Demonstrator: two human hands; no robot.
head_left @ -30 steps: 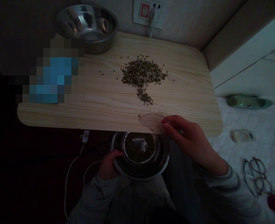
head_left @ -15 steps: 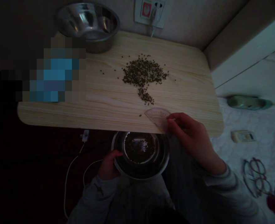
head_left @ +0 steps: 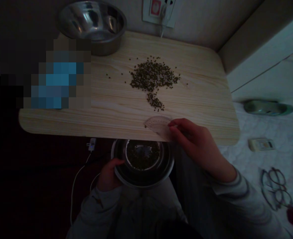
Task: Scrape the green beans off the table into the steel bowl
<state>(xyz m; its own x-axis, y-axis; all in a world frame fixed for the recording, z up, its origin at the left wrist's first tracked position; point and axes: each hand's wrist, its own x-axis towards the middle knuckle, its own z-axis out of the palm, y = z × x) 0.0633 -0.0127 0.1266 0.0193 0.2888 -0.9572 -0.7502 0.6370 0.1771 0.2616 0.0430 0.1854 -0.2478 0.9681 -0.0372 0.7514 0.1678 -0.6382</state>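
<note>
My left hand (head_left: 111, 174) grips the rim of a metal bowl (head_left: 146, 181) below the table's front edge, thumb over the rim. Small dark green beans (head_left: 141, 157) lie on the bowl's bottom. Between the thumb and fingers of my right hand (head_left: 192, 137) is a clear plastic protractor (head_left: 158, 124), its curved edge low over or on the table near the front edge. One loose bean sits by the protractor's left corner. Farther back, a spread pile of beans (head_left: 153, 74) lies on the wood-grain table (head_left: 198, 89), with a narrow tail of beans reaching toward me.
A larger metal bowl (head_left: 94, 46) stands at the back left. A blurred-out blue patch (head_left: 59, 79) covers the table's left side. A wall socket (head_left: 158, 11) holds a plug. Right, on white bedding, lie a green bottle-like object (head_left: 268, 108), a small pale device (head_left: 261, 144) and glasses (head_left: 277, 184).
My right hand has slid the protractor left along the front edge, up to the loose bean. My left hand and the bowl have shifted slightly left.
</note>
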